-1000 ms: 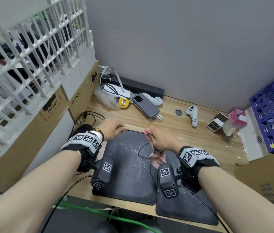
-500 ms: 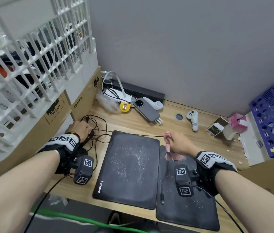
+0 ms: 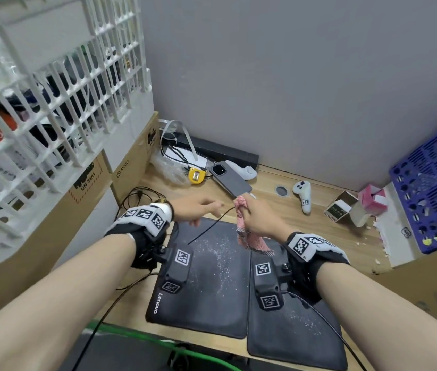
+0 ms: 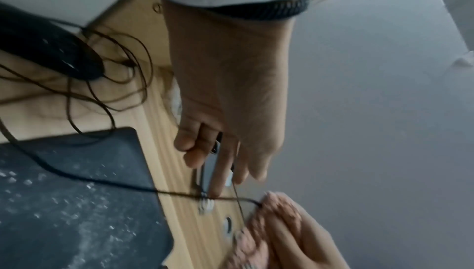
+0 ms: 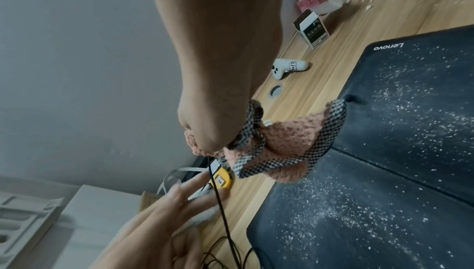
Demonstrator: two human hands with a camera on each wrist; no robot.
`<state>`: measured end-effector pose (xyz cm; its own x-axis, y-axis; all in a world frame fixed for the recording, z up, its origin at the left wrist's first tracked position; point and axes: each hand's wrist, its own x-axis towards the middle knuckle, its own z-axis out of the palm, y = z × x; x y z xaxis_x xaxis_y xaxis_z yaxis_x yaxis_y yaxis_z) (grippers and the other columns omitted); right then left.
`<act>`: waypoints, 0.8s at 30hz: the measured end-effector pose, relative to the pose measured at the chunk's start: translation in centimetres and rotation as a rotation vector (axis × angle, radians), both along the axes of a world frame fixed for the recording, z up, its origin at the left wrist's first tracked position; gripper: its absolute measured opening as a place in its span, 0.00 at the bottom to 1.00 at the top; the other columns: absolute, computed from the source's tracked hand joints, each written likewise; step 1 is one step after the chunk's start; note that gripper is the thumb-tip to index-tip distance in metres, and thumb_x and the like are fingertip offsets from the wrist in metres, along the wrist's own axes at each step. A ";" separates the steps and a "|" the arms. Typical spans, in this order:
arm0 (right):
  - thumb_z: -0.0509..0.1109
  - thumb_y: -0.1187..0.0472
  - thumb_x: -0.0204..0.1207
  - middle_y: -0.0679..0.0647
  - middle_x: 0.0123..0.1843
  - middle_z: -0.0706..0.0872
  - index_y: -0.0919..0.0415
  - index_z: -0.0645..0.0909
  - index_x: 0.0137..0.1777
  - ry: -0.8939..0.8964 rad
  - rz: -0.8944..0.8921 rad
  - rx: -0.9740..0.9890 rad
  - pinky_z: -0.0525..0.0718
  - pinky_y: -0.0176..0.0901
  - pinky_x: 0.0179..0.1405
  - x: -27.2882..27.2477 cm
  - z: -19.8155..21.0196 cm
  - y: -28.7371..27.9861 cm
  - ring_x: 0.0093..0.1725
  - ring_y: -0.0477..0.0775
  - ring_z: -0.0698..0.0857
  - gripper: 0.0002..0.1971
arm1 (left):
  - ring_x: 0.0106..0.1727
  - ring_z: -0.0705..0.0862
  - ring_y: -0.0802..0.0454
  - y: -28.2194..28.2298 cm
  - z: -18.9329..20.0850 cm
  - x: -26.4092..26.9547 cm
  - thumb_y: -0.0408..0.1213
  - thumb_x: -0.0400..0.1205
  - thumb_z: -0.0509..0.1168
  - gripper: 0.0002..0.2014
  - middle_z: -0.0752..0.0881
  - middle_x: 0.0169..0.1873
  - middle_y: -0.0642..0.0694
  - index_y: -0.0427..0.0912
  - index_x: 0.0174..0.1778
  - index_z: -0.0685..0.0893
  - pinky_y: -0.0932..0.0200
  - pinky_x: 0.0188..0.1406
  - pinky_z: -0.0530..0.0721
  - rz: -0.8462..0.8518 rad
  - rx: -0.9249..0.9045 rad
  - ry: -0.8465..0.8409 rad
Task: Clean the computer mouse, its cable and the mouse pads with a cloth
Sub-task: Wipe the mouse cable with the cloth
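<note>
At far left we note the black mouse point(image 4: 51, 50) lying on the wooden desk point(image 3: 305, 226) among loose coils of its cable point(image 3: 206, 226). Our left hand point(image 3: 196, 207) hovers above the rear edge of the left mouse pad point(image 3: 212, 290), fingers loosely extended and apart, holding nothing we can confirm. The cable runs taut from the pad up to our right hand point(image 3: 260, 218), whose fingers are clamped on the pink cloth point(image 3: 249, 236) wrapped around the cable; the cloth's checked hem hangs over the seam between pads. Both the left pad and the right mouse pad point(image 3: 300, 330) carry white specks.
</note>
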<state>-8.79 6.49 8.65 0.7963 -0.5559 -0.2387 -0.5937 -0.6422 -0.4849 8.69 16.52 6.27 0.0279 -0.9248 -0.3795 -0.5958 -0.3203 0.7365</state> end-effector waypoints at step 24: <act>0.59 0.66 0.74 0.52 0.41 0.83 0.56 0.72 0.41 0.279 0.010 -0.170 0.82 0.57 0.47 -6.5 -2.2 -0.9 0.45 0.59 0.81 0.05 | 0.47 0.82 0.43 12.4 -5.4 7.8 0.41 0.82 0.59 0.11 0.84 0.49 0.48 0.54 0.37 0.84 0.56 0.48 0.78 0.457 0.281 -0.619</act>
<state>-15.26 5.60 6.50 0.7190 -0.5987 -0.3529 -0.6816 -0.7066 -0.1899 16.47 28.92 0.83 0.6595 -0.6439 -0.3879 -0.6340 -0.7537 0.1731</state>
